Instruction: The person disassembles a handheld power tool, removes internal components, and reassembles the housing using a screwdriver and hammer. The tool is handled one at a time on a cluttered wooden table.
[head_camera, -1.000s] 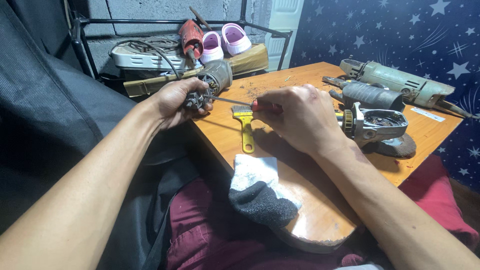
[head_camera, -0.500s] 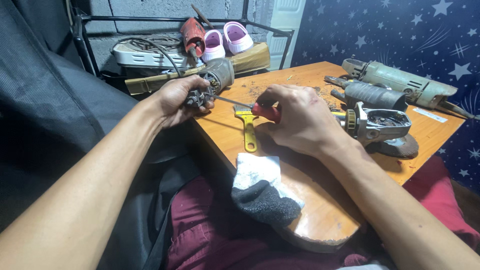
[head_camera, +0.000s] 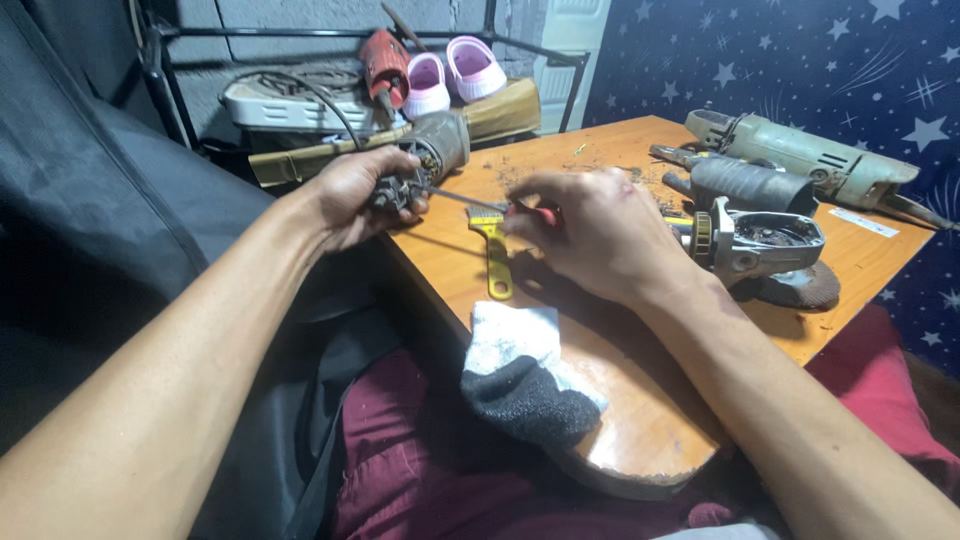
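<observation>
My left hand (head_camera: 355, 190) grips a dark cylindrical motor part (head_camera: 432, 152) with wires at its near end, held at the left edge of the wooden table (head_camera: 650, 420). My right hand (head_camera: 590, 235) holds a red-handled screwdriver (head_camera: 525, 210), whose thin metal shaft points left into the wired end of the motor part. A yellow-handled tool (head_camera: 494, 255) lies flat on the table just under the screwdriver.
A grey and white glove (head_camera: 520, 375) lies at the table's near edge. A metal grinder gear head (head_camera: 755, 240), a dark housing (head_camera: 745, 180) and a green angle grinder (head_camera: 800, 155) sit to the right. Behind, a rack holds pink shoes (head_camera: 455, 72) and a white heater (head_camera: 290, 100).
My right hand has shifted slightly left with the screwdriver toward the motor part. My left hand keeps its grip in place.
</observation>
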